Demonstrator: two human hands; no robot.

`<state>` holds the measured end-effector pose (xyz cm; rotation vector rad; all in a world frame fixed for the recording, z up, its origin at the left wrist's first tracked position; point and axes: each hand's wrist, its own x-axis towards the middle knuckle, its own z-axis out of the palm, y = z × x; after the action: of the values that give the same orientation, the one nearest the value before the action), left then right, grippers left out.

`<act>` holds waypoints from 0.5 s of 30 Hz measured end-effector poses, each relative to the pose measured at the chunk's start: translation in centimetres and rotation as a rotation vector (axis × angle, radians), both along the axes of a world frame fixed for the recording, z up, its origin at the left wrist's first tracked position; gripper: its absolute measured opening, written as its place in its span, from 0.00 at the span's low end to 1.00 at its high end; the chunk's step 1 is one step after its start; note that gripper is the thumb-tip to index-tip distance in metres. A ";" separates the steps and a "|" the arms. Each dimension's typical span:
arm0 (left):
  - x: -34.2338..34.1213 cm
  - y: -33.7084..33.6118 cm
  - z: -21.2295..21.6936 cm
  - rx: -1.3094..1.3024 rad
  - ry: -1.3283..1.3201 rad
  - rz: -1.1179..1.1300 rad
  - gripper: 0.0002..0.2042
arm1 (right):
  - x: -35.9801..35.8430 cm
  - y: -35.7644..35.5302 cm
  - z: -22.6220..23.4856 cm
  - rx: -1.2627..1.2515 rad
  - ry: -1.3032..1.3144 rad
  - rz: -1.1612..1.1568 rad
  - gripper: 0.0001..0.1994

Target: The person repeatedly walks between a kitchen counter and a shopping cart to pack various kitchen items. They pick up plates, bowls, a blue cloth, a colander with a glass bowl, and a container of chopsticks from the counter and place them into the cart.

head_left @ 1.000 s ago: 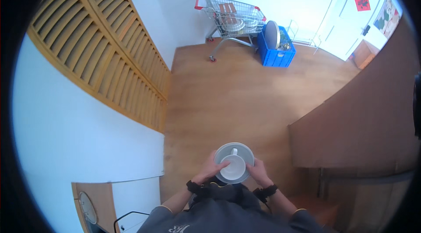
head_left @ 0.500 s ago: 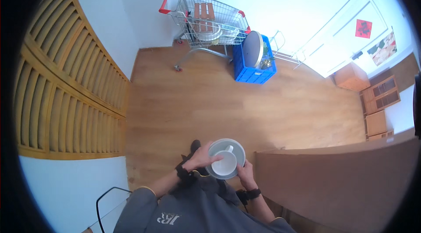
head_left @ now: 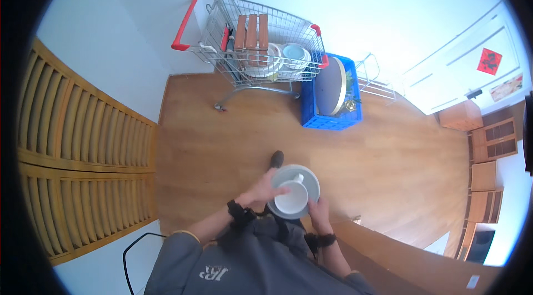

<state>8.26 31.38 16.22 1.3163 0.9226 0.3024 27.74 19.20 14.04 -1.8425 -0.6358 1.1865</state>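
Note:
A pale grey plate [head_left: 312, 185] is held level in front of my body, with a white cup [head_left: 291, 200] standing on it, handle pointing away from me. My left hand [head_left: 262, 189] is closed on the plate's left side, and its thumb reaches over the cup's rim. On the right edge, my right hand [head_left: 318, 214] grips the plate's rim. The undersides of both hands are hidden by the plate.
A shopping cart [head_left: 261, 76] with red trim holds slatted wood and several dishes. Beside it sits a blue crate [head_left: 331, 122] with a round board [head_left: 331, 85]. Louvred shutters [head_left: 89, 123] flank the left; a brown furniture top [head_left: 400, 250] lies at right.
I have moved forward: the cart and crate look larger and nearer, and the brown furniture has dropped back at right. Both hands keep hold of the plate and cup.

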 end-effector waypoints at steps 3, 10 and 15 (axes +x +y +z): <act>2.4 6.6 0.6 -0.010 -0.021 0.104 0.34 | 3.3 7.4 -1.5 -0.022 -0.097 0.105 0.15; 7.0 20.5 2.5 0.015 -0.101 0.252 0.32 | 9.7 26.1 2.1 -0.003 -0.131 0.295 0.15; 9.5 28.5 2.8 0.023 -0.172 0.347 0.31 | 13.1 35.9 2.2 0.053 -0.123 0.297 0.14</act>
<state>17.78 59.87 19.07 1.1275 1.0012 0.6861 40.84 55.12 16.27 -1.8298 -1.0290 1.2370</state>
